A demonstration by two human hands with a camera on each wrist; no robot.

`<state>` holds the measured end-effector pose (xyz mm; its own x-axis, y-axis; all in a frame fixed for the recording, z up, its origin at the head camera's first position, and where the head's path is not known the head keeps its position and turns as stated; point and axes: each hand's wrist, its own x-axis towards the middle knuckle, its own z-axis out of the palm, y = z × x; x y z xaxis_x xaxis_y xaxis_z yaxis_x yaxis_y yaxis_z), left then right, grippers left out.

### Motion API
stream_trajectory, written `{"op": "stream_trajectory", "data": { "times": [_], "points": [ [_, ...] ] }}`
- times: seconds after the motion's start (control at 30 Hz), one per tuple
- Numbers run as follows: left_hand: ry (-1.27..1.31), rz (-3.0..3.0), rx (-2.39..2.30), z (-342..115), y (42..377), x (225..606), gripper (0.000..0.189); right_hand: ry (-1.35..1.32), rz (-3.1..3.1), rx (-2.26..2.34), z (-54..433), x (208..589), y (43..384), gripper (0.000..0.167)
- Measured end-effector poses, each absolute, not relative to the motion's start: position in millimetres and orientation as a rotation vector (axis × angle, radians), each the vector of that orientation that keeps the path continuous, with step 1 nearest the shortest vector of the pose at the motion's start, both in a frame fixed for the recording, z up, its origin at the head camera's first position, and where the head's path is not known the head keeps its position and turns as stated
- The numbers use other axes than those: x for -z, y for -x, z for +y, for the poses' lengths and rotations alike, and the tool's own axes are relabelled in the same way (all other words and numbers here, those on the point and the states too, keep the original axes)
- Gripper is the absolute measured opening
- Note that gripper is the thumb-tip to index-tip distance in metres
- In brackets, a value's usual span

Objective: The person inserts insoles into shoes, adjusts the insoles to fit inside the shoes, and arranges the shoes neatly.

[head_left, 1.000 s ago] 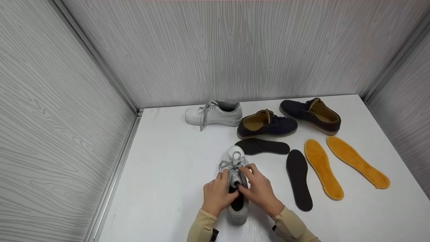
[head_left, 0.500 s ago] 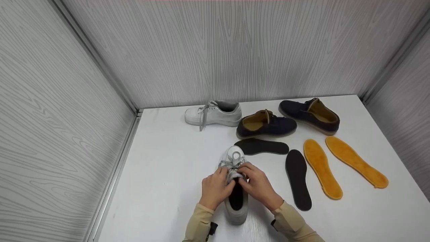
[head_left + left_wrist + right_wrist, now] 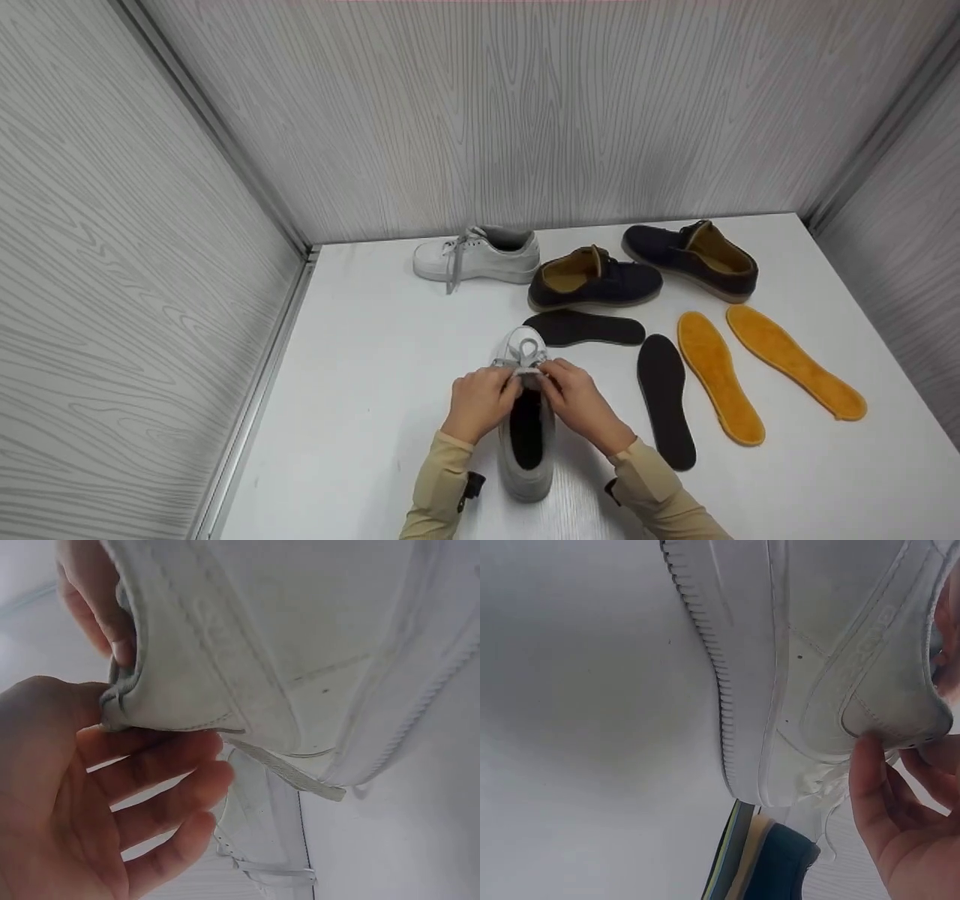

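Note:
A white lace-up sneaker [image 3: 526, 486] stands on the table between both hands, its toe facing away and its grey laces tied in a bow [image 3: 527, 349]. My left hand [image 3: 477, 403] pinches the left upper edge of its opening by the tongue; in the left wrist view the thumb lies at that edge with the fingers [image 3: 161, 784] outside, spread. On the opposite side my right hand [image 3: 583, 405] pinches the matching edge, fingertips right at the lace flap [image 3: 900, 720] in the right wrist view. The dark inside of the shoe shows behind the hands.
Another white sneaker [image 3: 476, 259] stands by the back wall. Two navy shoes [image 3: 630, 281] [image 3: 656, 244] are at the back right. Two black insoles [image 3: 589, 328] [image 3: 666, 405] and two orange insoles [image 3: 721, 379] [image 3: 795, 360] lie on the right side of the white table [image 3: 337, 420].
Both hands have shifted slightly forward at the tongue. Its top, curled over the opening before, is now spread and drawn forward, and more of the dark inside shows.

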<state>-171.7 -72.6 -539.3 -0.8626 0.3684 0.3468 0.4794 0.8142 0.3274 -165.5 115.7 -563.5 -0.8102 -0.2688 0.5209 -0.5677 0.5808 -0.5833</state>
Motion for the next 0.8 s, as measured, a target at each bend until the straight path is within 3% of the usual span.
{"op": "stream_trajectory", "data": {
  "times": [0.33, 0.8],
  "points": [
    [0.677, -2.883, 0.816, -77, 185, 534, 0.032, -0.599, -2.5, -1.141, 110, 561, 171, 0.012],
    [0.679, -2.924, 0.717, -71, 183, 531, 0.033, -0.523, -2.504, -1.208, 110, 562, 165, 0.006]
  ]
}}
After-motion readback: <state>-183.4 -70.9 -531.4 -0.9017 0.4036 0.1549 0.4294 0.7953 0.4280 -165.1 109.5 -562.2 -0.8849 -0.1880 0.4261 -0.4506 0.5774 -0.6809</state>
